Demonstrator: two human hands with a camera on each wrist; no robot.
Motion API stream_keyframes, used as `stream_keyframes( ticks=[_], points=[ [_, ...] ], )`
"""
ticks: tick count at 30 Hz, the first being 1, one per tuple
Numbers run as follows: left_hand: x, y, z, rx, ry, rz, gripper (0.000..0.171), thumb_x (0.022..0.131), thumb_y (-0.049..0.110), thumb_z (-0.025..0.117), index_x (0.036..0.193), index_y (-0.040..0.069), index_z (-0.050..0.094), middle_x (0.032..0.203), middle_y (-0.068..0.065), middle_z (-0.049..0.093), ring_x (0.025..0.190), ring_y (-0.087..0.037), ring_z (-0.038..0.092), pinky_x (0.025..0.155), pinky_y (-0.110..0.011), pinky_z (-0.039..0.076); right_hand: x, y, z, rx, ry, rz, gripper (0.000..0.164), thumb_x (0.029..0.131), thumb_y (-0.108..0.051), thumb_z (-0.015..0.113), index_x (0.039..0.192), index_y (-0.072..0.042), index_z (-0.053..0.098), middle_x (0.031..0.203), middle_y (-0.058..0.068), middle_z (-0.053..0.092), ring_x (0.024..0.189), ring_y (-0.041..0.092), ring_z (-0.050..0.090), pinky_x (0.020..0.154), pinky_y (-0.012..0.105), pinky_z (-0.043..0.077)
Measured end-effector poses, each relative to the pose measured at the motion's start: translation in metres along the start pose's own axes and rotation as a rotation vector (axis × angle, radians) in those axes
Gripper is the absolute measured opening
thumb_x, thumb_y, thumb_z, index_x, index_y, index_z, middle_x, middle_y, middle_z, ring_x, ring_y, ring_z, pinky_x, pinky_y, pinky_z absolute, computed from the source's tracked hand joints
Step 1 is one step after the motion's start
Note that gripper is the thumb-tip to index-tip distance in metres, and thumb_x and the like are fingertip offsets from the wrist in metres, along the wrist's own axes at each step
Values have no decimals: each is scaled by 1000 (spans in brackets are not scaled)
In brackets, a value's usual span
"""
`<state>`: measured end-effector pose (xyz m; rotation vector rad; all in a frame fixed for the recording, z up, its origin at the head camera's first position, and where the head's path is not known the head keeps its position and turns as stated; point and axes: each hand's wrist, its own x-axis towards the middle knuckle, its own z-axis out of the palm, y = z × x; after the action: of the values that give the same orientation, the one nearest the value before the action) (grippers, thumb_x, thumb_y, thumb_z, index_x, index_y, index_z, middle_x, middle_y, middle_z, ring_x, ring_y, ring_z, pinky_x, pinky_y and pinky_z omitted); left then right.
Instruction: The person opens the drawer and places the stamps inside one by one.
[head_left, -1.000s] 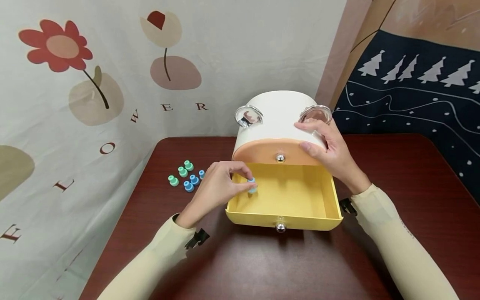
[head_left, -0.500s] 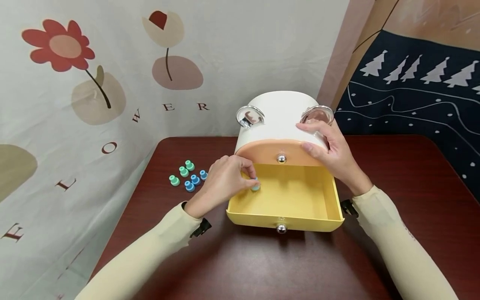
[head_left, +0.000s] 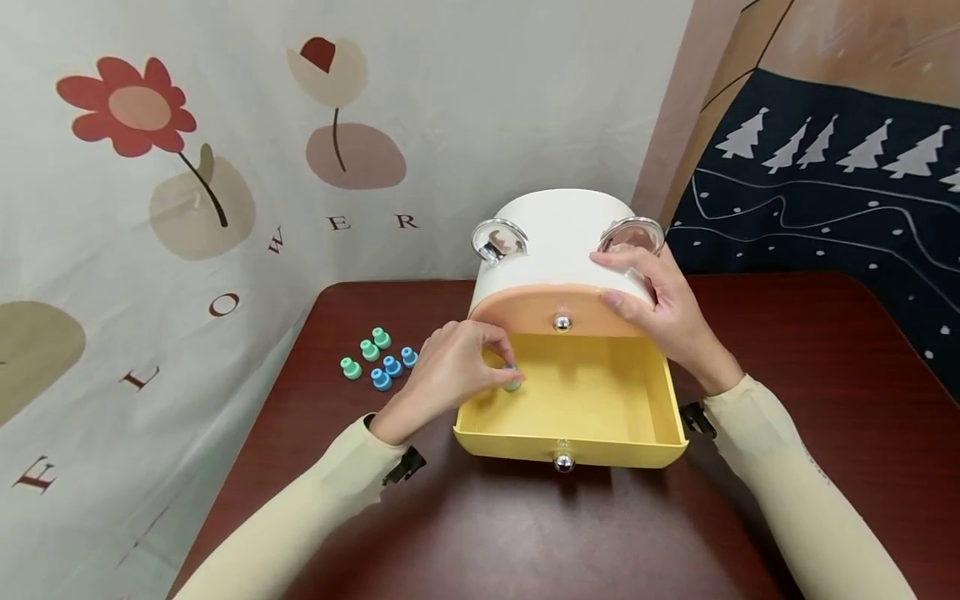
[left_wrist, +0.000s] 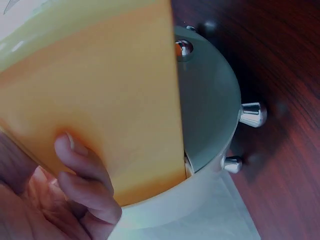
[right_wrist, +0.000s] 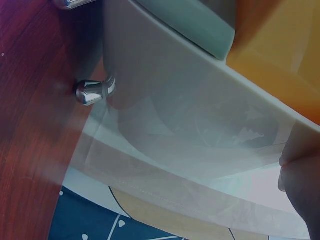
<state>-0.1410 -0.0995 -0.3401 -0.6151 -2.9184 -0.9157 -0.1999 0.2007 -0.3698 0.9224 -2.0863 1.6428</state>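
My left hand [head_left: 453, 367] reaches over the left wall of the pulled-out yellow drawer [head_left: 585, 450]. Between its thumb and index finger it pinches a small blue-green peg [head_left: 513, 385], low near the drawer floor; fingertips hide part of it. In the left wrist view, curled fingers [left_wrist: 87, 175] cover the peg. At its upper right corner, my right hand [head_left: 660, 304] holds the white drawer box [head_left: 562, 229], thumb on the front edge and fingers on top. The orange upper drawer [head_left: 525, 308] sits pushed in. Right wrist view catches that hand [right_wrist: 302, 185] only at its edge.
Left of the box, several green pegs [head_left: 369, 350] and blue pegs [head_left: 392, 367] stand on the dark red table [head_left: 480, 533]. Two chrome ring-like parts [head_left: 498, 242] stick up from the box top. Short metal feet [left_wrist: 253, 114] show under it. Printed cloth [head_left: 450, 100] hangs behind.
My left hand has moved slightly right over the drawer with the peg, which is now lower, near the drawer floor. My right hand has kept its hold on the box.
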Motion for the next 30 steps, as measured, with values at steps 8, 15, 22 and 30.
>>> stream_keyframes(
  ticks=[8, 15, 22, 30],
  points=[
    [-14, -19, 7, -250, 173, 101, 9, 92, 20, 90, 96, 17, 83, 92, 12, 78, 66, -15, 59, 58, -30, 40, -3, 0, 3, -35, 6, 13, 44, 93, -2, 70, 137, -3, 74, 143, 0, 56, 132, 22, 44, 107, 31, 40],
    [-24, -36, 10, -477, 315, 158, 7, 99, 9, 81, 105, 13, 83, 84, 0, 77, 60, -16, 58, 54, -23, 45, -1, 0, 1, -41, 10, -6, 45, 92, -2, 70, 137, -2, 73, 144, 0, 56, 132, 24, 44, 105, 31, 41],
    [-38, -49, 6, -564, 413, 149, 13, 104, 6, 74, 116, 8, 78, 102, -11, 79, 68, -19, 67, 54, -22, 50, -1, 0, 1, -20, 5, -8, 45, 92, -1, 70, 137, -2, 73, 143, 0, 58, 131, 25, 46, 106, 30, 42],
    [-48, -82, 3, -412, 527, -13, 18, 103, 3, 70, 119, 8, 75, 110, -3, 78, 85, -22, 64, 72, -23, 49, -1, 0, 2, -14, 8, -4, 46, 91, -2, 69, 137, 0, 72, 145, -1, 58, 132, 25, 47, 107, 30, 42]
  ],
)
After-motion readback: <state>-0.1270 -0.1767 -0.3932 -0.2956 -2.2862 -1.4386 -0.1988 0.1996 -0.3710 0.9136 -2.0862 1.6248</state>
